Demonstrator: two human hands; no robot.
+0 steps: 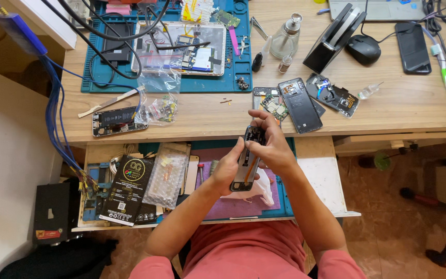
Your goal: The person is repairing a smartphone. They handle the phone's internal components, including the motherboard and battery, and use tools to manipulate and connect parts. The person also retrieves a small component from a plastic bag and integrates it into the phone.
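An opened phone body [248, 161] with its insides showing is held upright over the pulled-out drawer. My left hand [226, 170] grips its lower left side. My right hand [272, 144] wraps the upper right side, with the fingertips pressing at the phone's top end. On the desk just beyond lie a small green circuit board [273, 107], a dark phone back cover [300, 105] and another opened phone frame [332, 95].
A blue work mat [236, 77] carries an opened tablet [184, 47] at the back. A dismantled phone [115, 120] and plastic bags [160, 98] lie left. A glass bottle [286, 37], mouse [363, 49] and black phone [412, 46] stand right. The drawer [316, 175] holds packets and a white cloth [258, 190].
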